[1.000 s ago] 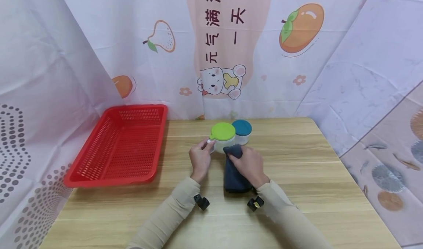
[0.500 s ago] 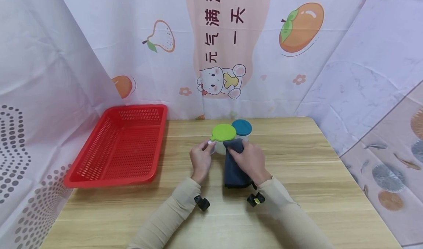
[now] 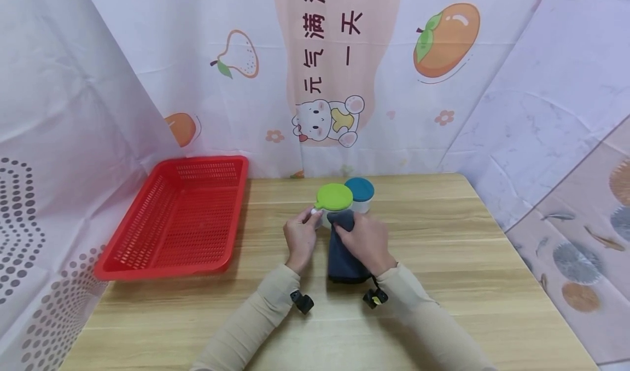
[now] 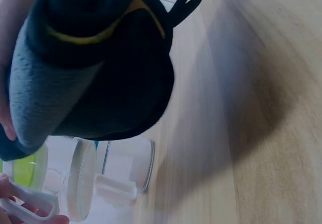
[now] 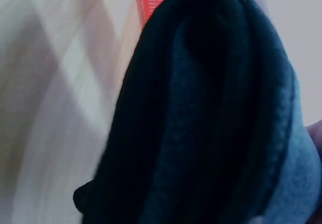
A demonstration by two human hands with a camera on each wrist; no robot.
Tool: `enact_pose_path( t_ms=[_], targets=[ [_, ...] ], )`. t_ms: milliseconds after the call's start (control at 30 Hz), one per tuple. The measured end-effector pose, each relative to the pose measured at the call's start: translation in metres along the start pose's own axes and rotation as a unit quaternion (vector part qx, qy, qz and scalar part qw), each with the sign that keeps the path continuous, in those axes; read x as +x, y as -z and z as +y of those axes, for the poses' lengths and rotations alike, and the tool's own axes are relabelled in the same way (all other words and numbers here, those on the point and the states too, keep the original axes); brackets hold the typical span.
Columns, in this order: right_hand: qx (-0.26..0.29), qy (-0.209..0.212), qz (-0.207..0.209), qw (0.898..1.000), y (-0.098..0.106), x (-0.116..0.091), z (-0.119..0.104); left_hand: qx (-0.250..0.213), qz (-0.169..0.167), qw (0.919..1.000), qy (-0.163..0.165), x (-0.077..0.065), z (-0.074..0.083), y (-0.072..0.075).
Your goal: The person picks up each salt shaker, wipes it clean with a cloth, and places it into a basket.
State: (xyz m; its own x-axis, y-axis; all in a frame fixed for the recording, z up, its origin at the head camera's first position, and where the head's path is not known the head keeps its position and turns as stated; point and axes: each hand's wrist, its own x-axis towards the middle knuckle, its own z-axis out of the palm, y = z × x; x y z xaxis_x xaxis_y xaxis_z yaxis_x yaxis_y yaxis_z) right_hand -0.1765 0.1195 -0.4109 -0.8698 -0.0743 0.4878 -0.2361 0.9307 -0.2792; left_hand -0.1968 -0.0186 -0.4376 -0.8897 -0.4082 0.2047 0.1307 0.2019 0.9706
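a white curtain (image 3: 197,10) with fruit pictures hangs behind a wooden table (image 3: 458,261). past the middle of the table, the right hand (image 3: 366,242) grips a folded dark blue cloth (image 3: 344,259) up off the wood. on the cloth's far side is a cup (image 3: 328,218) with a green lid (image 3: 334,196); i can't tell if they touch. the left hand (image 3: 300,237) pinches the cup's white handle (image 4: 45,200). a blue-lidded tub (image 3: 360,191) sits beside the cup, far and right. a red basket (image 3: 162,272) is on the left.
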Motion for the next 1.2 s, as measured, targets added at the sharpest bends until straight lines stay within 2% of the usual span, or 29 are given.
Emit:
enact_pose_path(
  t_ms=[200, 533, 733, 933, 1033, 1200],
  targets=[
    [-0.014, 0.001, -0.025, 1.0, -0.008, -0.003, 0.001, -0.004, 0.005, 1.0, 0.002, 0.002, 0.001, 0.001],
    [-0.005, 0.0, -0.105, 0.994, -0.009, -0.003, 0.009, 0.0, 0.008, 0.9999, -0.014, 0.003, -0.005, 0.004],
    [0.013, 0.007, -0.12, 0.993, -0.005, -0.004, 0.015, -0.004, -0.003, 0.9998, 0.02, 0.004, -0.013, 0.005],
    [0.013, 0.017, -0.129, 0.991, 0.001, -0.005, 0.021, -0.008, -0.048, 0.9967, 0.064, 0.007, -0.02, 0.005],
    [0.009, 0.024, -0.132, 0.991, 0.004, -0.005, 0.023, -0.004, -0.067, 0.9948, 0.077, 0.009, -0.023, 0.006],
    [0.015, 0.023, -0.147, 0.989, 0.006, -0.005, 0.025, 0.014, -0.08, 0.9937, 0.077, 0.009, -0.026, 0.008]
  ],
)
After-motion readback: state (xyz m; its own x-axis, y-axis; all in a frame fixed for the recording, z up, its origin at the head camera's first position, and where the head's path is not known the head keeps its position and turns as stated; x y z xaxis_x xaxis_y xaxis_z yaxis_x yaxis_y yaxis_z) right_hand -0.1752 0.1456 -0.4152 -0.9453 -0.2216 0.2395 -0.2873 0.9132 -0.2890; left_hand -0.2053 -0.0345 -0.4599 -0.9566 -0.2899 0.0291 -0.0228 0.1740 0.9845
